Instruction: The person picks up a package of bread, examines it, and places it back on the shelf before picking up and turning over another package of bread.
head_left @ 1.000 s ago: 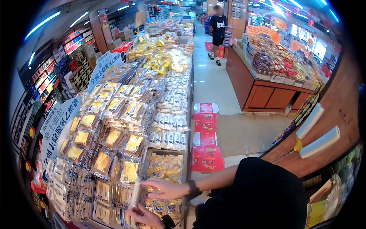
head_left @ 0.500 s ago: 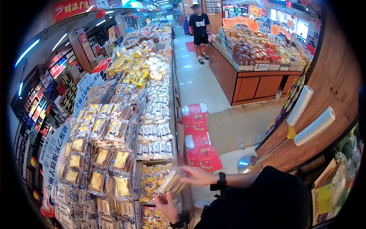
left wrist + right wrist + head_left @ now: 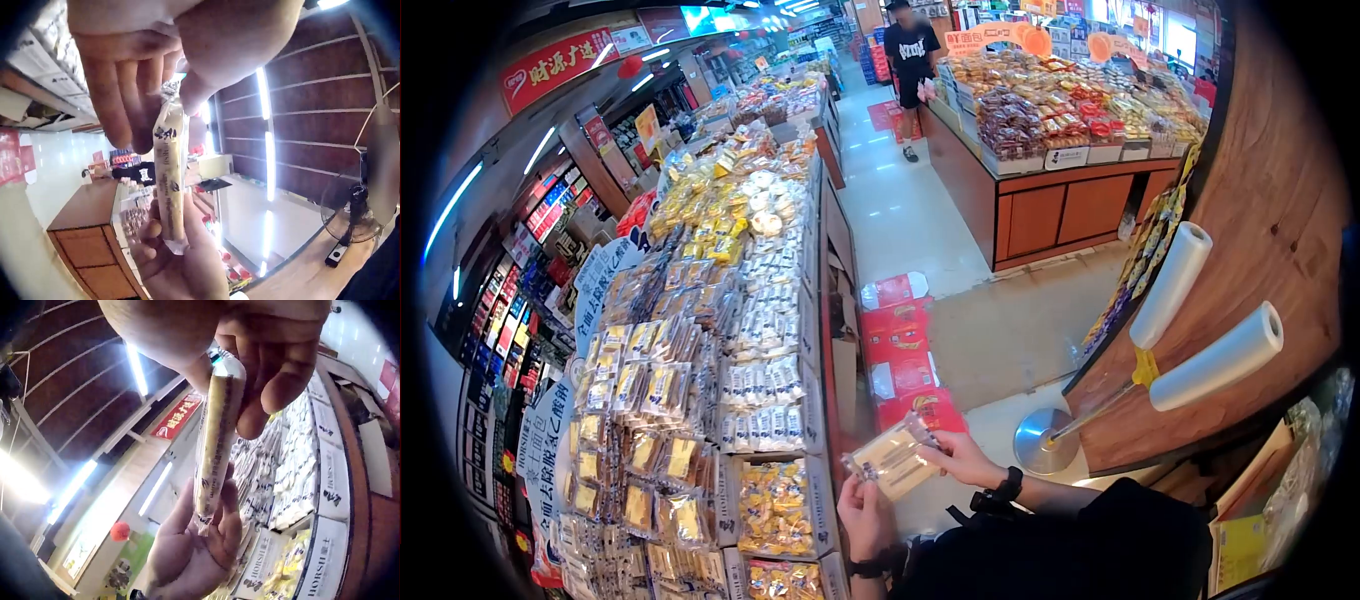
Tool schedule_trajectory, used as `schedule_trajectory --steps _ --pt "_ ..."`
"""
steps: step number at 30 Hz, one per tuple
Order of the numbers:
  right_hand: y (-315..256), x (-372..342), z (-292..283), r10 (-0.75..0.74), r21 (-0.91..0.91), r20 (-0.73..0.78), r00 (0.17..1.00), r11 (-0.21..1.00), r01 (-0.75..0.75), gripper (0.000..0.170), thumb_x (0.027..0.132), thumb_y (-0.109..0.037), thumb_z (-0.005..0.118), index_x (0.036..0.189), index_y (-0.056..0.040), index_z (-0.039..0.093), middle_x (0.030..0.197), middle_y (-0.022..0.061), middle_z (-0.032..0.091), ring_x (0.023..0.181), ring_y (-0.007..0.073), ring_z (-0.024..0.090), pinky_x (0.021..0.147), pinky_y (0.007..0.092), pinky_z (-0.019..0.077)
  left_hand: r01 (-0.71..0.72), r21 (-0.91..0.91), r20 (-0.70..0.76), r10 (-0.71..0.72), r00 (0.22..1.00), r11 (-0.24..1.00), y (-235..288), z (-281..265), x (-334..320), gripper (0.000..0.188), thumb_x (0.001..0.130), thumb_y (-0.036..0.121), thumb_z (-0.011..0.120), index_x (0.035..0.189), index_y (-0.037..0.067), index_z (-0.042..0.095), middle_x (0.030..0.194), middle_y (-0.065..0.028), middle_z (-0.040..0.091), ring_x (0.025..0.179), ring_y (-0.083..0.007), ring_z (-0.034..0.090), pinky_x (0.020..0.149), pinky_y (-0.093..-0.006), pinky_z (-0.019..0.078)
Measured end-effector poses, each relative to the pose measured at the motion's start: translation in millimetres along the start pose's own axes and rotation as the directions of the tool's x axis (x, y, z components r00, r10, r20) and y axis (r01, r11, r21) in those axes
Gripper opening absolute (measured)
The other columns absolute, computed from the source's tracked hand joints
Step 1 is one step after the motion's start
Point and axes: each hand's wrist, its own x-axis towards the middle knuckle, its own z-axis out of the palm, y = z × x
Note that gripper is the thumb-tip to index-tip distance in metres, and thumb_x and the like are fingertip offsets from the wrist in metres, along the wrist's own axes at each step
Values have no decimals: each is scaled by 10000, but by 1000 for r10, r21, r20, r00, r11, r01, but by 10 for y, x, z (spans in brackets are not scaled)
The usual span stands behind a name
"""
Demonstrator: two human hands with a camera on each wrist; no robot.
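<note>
A clear-wrapped pale bread packet (image 3: 894,458) is held tilted between both hands, over the aisle beside the display. The left hand (image 3: 864,520) pinches its lower left corner, and the right hand (image 3: 965,462) grips its right end with thumb and fingers. Seen edge-on in the left wrist view, the packet (image 3: 169,169) has dark print along its side; the left hand (image 3: 181,44) is at its top end, the right hand (image 3: 181,262) at the bottom. In the right wrist view the packet (image 3: 215,444) runs between the right hand (image 3: 250,356) above and the left hand (image 3: 194,550) below.
Wrapped breads (image 3: 665,385) fill the long display at left, with a box of yellow packets (image 3: 775,505) near the hands. Red cardboard (image 3: 897,345) lies on the floor. Bag rolls (image 3: 1215,355) stand at right. A person in black (image 3: 910,60) stands beside another bread counter (image 3: 1030,215).
Both hands have carried the packet rightward, off the bread display and out over the aisle, turning its broad face upward. The head view has shifted, and the standing person appears farther left.
</note>
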Motion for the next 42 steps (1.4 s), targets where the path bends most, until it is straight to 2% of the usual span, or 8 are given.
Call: schedule_trajectory --steps 2,4,9,13,20,25,28,42 --pt "-51 -65 -328 14 23 -88 996 1000 -12 256 979 -279 610 1022 -28 627 786 -25 598 645 41 537 540 220 456 43 -28 36 -42 999 999 75 450 106 238 972 72 582 1190 -12 538 851 7 632 695 -30 528 585 -180 395" --pt "-76 -107 -646 18 64 -156 988 998 -9 249 979 -277 611 1001 -29 632 761 -30 600 624 39 534 534 218 454 61 14 115 -62 991 998 -40 730 298 211 957 39 594 1158 -18 566 932 -24 679 815 -51 606 699 -183 459" --pt "-154 21 -1218 10 138 -326 945 990 37 220 976 -233 613 1006 -17 639 746 -15 618 598 37 538 533 204 442 44 -15 237 -40 971 999 -131 1420 801 246 955 56 611 1190 -12 582 958 -9 678 822 -34 600 707 -175 452" --pt "-101 367 -1506 -4 147 -408 913 987 70 231 979 -223 606 1022 1 646 751 -12 628 601 39 545 529 204 451 109 48 311 -119 943 993 -74 1712 1303 318 969 66 583 1267 -29 525 1094 -84 671 959 -128 647 823 -247 509" --pt "-327 1410 -1893 -42 107 -480 876 989 106 246 984 -221 598 1031 12 664 750 -8 641 593 43 547 531 214 468 129 -85 393 -85 916 988 -53 2063 2533 281 975 73 579 1236 -25 550 1058 -88 683 923 -106 639 788 -240 503" --pt "-616 2286 -2009 -66 23 -526 848 996 92 246 987 -229 594 1031 4 660 769 -2 650 602 45 566 521 213 467 147 -94 380 -101 920 985 43 2190 3458 276 969 124 607 1210 -8 581 978 -48 684 837 -76 627 715 -227 508" --pt "-704 2758 -2097 -72 27 -571 818 994 107 254 988 -235 593 1040 5 658 768 1 653 603 49 579 518 214 468 189 -50 456 -146 878 981 89 2284 3969 294 957 136 627 1212 -5 582 974 -40 684 811 -82 631 662 -237 535" --pt "-739 5021 -3167 -54 136 -544 837 979 152 287 1012 -244 554 942 9 670 674 -22 571 562 39 507 505 215 430 99 11 383 -95 919 995 101 3070 6256 249 944 128 645 1151 -6 606 905 -12 673 750 -63 617 629 -240 545"
